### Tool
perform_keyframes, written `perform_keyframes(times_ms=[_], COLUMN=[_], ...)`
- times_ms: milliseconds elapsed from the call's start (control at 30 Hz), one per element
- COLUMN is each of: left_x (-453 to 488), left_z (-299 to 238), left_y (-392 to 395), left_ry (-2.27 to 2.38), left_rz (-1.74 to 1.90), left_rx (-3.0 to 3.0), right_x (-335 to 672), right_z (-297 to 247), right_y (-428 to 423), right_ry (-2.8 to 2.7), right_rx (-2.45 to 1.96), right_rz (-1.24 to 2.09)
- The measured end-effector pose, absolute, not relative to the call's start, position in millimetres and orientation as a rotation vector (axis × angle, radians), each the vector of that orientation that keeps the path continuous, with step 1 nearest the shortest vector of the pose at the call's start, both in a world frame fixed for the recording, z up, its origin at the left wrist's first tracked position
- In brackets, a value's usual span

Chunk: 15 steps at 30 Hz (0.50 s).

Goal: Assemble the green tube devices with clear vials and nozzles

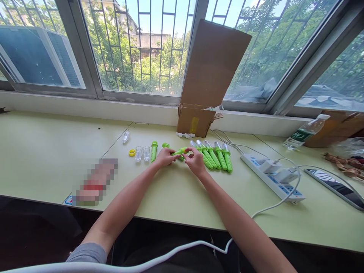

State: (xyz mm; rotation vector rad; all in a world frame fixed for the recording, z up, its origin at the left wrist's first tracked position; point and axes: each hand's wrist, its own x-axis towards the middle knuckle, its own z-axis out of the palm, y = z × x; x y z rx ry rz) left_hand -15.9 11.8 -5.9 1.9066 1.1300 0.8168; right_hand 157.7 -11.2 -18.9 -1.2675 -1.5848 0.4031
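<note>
Both my hands meet over the table at a green plastic handle (178, 151), which lies nearly level and has a yellow ring (184, 149) at its right end. My left hand (165, 157) is closed around the left part of the handle. At the ringed end, the fingers of my right hand (196, 160) pinch the yellow ring. Just behind my left hand lies another green handle (165, 145), partly hidden. A further green handle (154, 151) and two clear ribbed plastic caps (142, 153) are to the left, beside a loose yellow ring (132, 152).
Several green handles with clear tops (212, 156) lie right of my hands. An open cardboard box (195, 119) stands against the window, small white pieces (185, 135) before it. Farther right are a power strip (271, 178) with cables, a phone (335, 187) and a water bottle (305, 132).
</note>
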Motion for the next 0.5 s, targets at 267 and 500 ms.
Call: perform_keyframes(times_ms=[267,500], left_x=[-17.4,-9.0], left_z=[-6.4,-7.8], left_y=[12.2,5.8], left_ry=[1.086,1.37], left_rz=[0.813,0.843], left_rx=[1.889,2.278], right_x=[155.3,158.1], right_z=[-16.6,-20.5], right_y=[-15.3,-13.5], right_ry=[-1.576,-1.572], right_rx=[-1.238,-1.238], right_rz=[0.451,0.339])
